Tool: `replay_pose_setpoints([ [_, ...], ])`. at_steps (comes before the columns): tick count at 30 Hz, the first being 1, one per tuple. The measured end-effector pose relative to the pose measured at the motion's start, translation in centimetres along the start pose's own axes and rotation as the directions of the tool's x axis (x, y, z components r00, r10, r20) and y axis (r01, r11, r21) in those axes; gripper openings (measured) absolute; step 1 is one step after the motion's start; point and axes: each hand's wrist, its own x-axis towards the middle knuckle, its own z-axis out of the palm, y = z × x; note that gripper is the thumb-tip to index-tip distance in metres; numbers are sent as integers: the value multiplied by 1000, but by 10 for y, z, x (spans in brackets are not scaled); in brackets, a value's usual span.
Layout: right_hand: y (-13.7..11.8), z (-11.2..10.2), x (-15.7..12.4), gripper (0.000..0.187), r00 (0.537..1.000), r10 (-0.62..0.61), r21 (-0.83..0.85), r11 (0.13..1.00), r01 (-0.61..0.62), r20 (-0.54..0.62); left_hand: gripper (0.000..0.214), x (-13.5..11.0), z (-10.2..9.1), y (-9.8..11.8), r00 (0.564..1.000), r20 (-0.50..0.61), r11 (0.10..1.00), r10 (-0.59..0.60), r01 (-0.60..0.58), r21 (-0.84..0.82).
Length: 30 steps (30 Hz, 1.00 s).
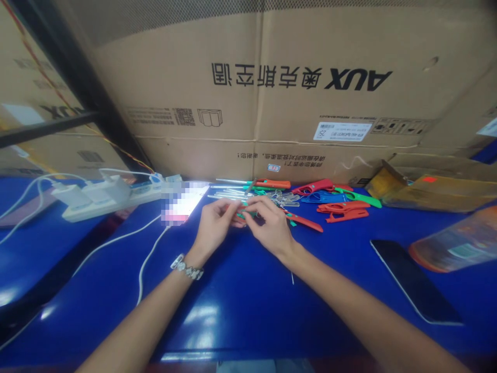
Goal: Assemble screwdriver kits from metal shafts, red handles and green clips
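My left hand (pixel 216 223) and my right hand (pixel 269 224) meet over the blue table (pixel 240 305), fingers pinched together on a small green and red plastic piece (pixel 241 214); its exact shape is hidden by the fingers. A red plastic handle (pixel 305 221) lies just right of my right hand. Behind the hands lie several thin metal rods (pixel 229 192), clear plastic bits (pixel 282 197), and more handles in orange (pixel 272 183), red (pixel 341 211), blue (pixel 324 197) and green (pixel 359 197). A watch sits on my left wrist.
A big cardboard box (pixel 272 88) walls off the back. At left lie a white power strip (pixel 104 199) with chargers and a phone (pixel 182 204) on a white cable. A dark phone (pixel 415 282) lies at right, near plastic bags (pixel 458 243) and packets (pixel 438 191).
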Motion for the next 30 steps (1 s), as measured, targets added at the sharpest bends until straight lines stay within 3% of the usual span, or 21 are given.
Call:
replay_pose_setpoints([
  [6,4,-4,2,11,998,-67,44,997,67,-1,44,-2,4,2,1000,-23,1000,2,-3,-27],
  [13,4,-4,1,8,999,-22,47,999,24,-31,46,-4,7,2,999,-48,998,-6,3,-62],
  [23,8,-6,2,12,1000,22,-27,999,-21,16,41,-2,2,-2,999,40,1000,20,-19,-15],
  [30,10,-14,1,12,993,-5,-10,1000,7,118,40,-1,1,-5,997,60,998,-53,54,-18],
])
